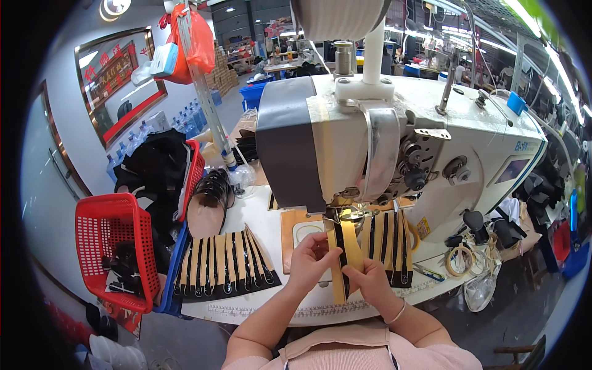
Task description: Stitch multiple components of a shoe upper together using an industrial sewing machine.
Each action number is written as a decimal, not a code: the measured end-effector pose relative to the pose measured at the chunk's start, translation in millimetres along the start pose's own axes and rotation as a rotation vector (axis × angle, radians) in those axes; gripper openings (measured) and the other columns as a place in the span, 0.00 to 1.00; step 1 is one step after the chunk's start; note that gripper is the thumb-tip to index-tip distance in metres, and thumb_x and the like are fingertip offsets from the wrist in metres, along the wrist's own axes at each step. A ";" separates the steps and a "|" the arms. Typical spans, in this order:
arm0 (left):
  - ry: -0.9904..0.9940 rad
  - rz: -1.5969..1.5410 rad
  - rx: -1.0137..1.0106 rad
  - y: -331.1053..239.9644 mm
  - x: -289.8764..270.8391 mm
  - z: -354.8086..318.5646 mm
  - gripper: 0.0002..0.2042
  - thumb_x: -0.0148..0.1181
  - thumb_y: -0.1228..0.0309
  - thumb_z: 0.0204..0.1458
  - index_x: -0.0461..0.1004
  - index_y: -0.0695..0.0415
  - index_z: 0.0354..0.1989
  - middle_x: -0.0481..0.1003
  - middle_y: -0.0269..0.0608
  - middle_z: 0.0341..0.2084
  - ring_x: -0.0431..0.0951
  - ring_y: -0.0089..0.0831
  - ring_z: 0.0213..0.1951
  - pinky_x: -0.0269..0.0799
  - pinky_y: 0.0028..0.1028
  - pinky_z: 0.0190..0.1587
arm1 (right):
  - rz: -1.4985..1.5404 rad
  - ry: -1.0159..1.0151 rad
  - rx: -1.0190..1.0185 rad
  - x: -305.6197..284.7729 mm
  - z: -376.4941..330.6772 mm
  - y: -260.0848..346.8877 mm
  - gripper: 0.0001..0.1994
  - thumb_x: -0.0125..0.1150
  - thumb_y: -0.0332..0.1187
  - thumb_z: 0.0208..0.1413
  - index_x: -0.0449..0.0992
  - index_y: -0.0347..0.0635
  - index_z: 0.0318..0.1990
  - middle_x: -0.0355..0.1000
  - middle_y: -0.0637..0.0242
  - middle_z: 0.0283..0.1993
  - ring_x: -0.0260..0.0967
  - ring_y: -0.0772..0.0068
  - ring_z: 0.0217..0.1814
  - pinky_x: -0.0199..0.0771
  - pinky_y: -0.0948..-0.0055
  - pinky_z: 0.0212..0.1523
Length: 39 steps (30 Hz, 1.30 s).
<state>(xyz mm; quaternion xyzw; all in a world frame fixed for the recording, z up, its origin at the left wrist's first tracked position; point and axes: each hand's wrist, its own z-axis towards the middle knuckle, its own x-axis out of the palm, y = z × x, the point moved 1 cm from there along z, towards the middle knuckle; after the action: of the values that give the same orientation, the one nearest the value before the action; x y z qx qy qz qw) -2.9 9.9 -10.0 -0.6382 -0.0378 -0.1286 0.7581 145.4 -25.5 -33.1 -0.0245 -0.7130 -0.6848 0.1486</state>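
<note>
Both of my hands hold a long black-and-tan strip (352, 242) below the needle area of a white sewing machine (345, 139). My left hand (313, 259) pinches the strip's left side between thumb and fingers. On its right edge, a little closer to me, my right hand (370, 282) is closed with the thumb on top. The strip's far end passes under the lit presser foot (333, 214). A fanned row of black-and-tan strips (225, 264) lies left of my hands, and a similar row of strips (387, 243) lies to the right.
Left of the table, a red basket (106, 208) holds black pieces. A strappy black sandal (208, 209) stands behind the left strips. A ruler tape (277, 311) runs along the front edge. Tape rolls (459, 261) and a utility knife (428, 271) lie at the right.
</note>
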 end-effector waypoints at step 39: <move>-0.041 -0.025 0.002 -9.1 3.8 22.1 0.14 0.57 0.80 0.44 0.66 0.62 0.41 0.71 0.35 0.30 0.71 0.19 0.30 0.68 0.19 0.35 | 0.095 0.001 -0.093 2.3 30.2 13.5 0.08 0.61 0.32 0.48 0.73 0.36 0.30 0.71 0.68 0.25 0.66 0.82 0.22 0.67 0.85 0.23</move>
<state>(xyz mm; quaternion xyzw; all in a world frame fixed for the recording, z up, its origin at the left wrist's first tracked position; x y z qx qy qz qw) 0.9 29.6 3.6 -0.6394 -0.0617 -0.1248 0.7562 141.1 4.6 -20.0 -0.0649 -0.6782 -0.7095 0.1801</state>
